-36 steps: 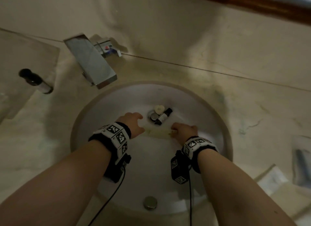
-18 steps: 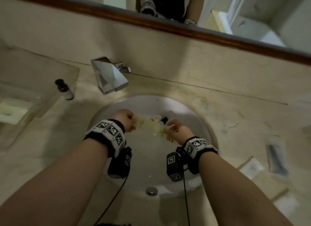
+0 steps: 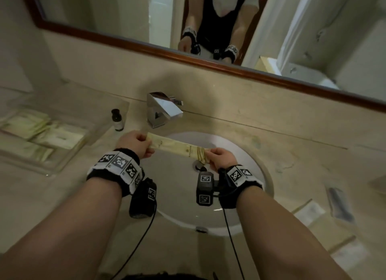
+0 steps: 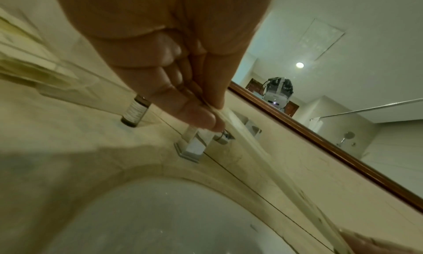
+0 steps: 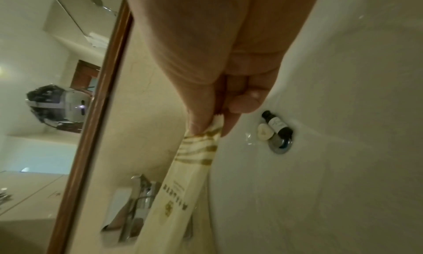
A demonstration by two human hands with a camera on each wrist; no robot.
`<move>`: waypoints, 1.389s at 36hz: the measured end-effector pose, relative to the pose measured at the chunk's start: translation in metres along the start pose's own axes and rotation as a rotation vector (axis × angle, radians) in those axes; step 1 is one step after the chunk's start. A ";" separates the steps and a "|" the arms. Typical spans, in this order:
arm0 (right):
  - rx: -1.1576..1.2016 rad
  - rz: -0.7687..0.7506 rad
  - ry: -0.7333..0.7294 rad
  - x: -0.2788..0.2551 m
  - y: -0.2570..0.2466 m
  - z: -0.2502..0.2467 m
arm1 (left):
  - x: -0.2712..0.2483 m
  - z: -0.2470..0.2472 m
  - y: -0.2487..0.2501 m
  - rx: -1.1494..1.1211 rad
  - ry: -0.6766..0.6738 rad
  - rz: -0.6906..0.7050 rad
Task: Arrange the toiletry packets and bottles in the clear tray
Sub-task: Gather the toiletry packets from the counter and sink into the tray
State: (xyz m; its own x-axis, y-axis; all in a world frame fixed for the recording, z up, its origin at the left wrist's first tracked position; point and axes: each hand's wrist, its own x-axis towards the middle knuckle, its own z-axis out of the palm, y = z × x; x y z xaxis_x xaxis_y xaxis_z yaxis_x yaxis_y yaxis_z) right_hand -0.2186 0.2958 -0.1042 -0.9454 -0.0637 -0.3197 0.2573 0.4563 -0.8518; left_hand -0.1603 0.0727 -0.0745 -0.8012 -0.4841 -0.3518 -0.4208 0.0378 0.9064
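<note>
Both hands hold one long cream packet level above the sink: the left hand pinches its left end, the right hand its gold-striped right end. Far left on the tabletop, the clear tray holds pale packets, blurred and partly cut off. A small dark bottle stands beside it. Another bottle and a pale round piece lie at the drain.

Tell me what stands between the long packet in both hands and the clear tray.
The long packet is held over the sink by the left hand and right hand. A small dark bottle stands upright on the counter between it and the clear tray. Lifting over it should clear.
</note>
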 end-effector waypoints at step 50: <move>-0.578 -0.249 -0.234 -0.101 -0.134 0.367 | 0.070 -0.339 -0.067 0.645 0.060 -0.228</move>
State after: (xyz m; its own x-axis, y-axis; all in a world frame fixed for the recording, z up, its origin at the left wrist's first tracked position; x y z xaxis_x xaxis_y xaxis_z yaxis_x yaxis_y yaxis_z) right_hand -0.0838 -0.0843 -0.1098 -0.8775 -0.3896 -0.2796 -0.1728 0.8007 -0.5735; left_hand -0.0442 -0.2598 -0.0807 -0.6453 -0.5885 -0.4871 -0.7604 0.4334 0.4837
